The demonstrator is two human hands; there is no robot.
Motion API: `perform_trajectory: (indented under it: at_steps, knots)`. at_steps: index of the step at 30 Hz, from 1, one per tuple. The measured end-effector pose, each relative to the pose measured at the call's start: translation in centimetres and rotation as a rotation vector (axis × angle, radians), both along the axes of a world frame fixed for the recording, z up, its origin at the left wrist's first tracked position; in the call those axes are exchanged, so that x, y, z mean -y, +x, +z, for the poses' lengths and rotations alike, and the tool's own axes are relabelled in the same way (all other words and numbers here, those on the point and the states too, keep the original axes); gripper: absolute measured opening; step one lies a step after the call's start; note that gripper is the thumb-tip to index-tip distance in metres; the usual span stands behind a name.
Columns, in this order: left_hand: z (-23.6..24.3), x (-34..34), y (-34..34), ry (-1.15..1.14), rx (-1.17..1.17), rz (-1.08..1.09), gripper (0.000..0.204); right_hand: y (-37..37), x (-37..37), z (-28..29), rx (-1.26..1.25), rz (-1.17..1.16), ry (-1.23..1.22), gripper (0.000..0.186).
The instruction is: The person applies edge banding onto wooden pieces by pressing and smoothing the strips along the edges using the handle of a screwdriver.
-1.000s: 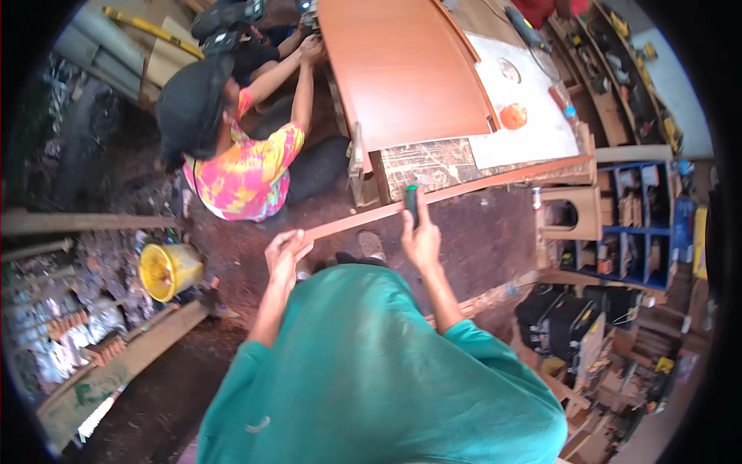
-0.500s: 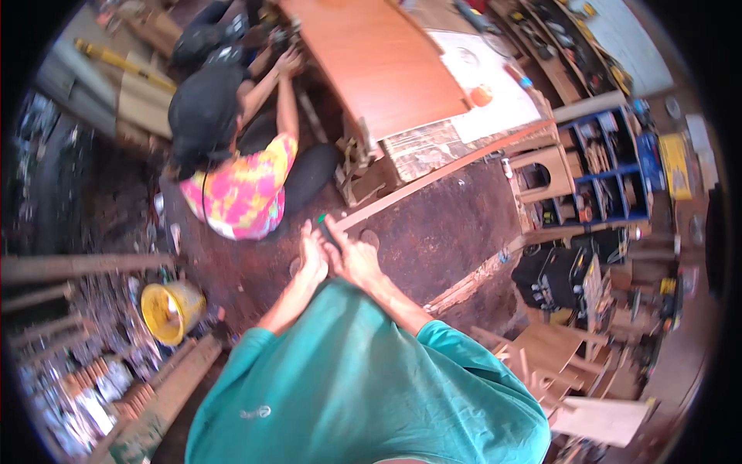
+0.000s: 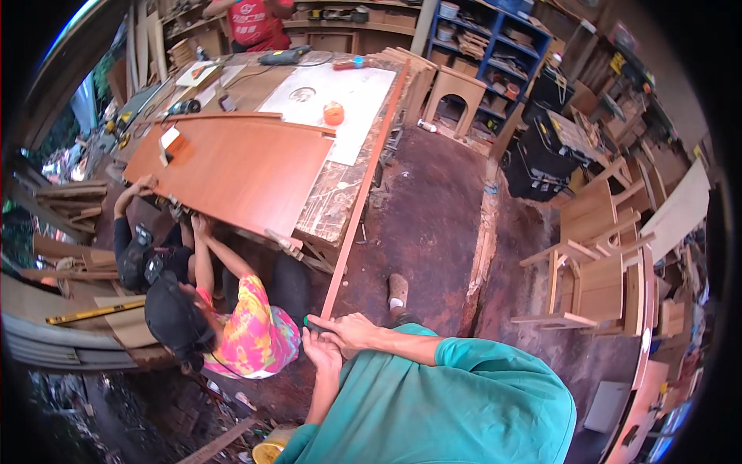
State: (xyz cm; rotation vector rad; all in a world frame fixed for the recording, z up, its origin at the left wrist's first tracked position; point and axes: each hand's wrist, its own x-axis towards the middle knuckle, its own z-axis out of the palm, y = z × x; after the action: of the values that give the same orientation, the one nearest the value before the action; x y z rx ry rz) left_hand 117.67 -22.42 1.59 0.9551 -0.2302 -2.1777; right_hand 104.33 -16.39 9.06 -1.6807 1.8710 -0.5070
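Low in the middle of the head view, my right hand (image 3: 354, 333) is closed round a slim dark handle with a green end (image 3: 312, 322); its exact kind is too small to make out. Beside and just below it, my left hand (image 3: 323, 353) turns palm up, fingers loosely extended near the dark handle. A long narrow wooden strip (image 3: 358, 213) runs from the bench's right edge down to my hands. Its near end is partly hidden by my right hand, and whether either hand touches it is unclear.
Left of me, a person in a tie-dye shirt (image 3: 259, 329) and another person (image 3: 143, 251) work at a reddish panel (image 3: 239, 170) on the bench. Someone in red (image 3: 255, 25) is behind it. Black cases (image 3: 541, 158) and wooden chairs (image 3: 591, 259) stand right; a yellow bucket (image 3: 267, 452) is below.
The view has swung, so the bench and panel show more fully and the person in red appears. My hands stay close together, the right still round the green-ended handle.
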Motion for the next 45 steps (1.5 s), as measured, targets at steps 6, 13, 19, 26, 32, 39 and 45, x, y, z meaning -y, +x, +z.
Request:
perform_trajectory:
  at_steps: [6,13,19,26,32,39,45]
  knots:
    - [2.0,0.6,-0.7,-0.167,0.147,0.032,0.041,-3.4,0.1,1.0,0.105,-0.053,-0.107,0.063]
    - [2.1,2.2,-1.6,-0.285,0.394,0.062,0.050,-6.5,2.6,-1.1,0.107,0.059,-0.174,0.058]
    - [1.3,1.7,-2.5,-0.269,0.442,0.152,0.060,-8.5,3.9,-1.1,0.060,0.183,-0.131,0.060]
    - [0.0,1.9,-2.5,-0.266,0.289,0.244,0.045,-6.2,4.9,-0.5,0.134,0.239,-0.074,0.065]
    - [1.2,1.7,-2.5,-0.072,0.174,0.246,0.050,-2.4,4.6,-1.3,0.173,0.327,-0.076,0.067]
    - [1.9,1.9,-2.2,-0.127,0.185,0.156,0.051,-1.3,4.0,-2.4,0.108,0.275,-0.080,0.064]
    - [1.2,1.9,-1.6,-0.117,0.180,0.138,0.050,-1.1,3.8,-2.0,0.037,0.230,-0.051,0.062]
